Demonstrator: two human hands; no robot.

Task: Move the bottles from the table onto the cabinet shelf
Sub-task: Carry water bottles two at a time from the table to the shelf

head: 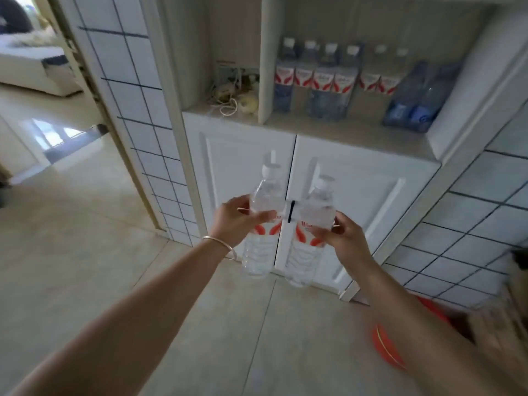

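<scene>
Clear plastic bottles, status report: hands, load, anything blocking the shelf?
Left hand grips one clear red-labelled plastic bottle, right hand another. Both short of the white cabinet shelf. Shelf front free.

**Two bottles held before the cabinet**

The left hand (233, 221) and right hand (343, 238) each hold a bottle, left bottle (261, 221) just beside right bottle (310, 232), in front of the cabinet doors (357, 195). Above, on the shelf (343, 132), a row of bottles (328, 81) stands; cords (228, 101) lie in the left compartment.
</scene>
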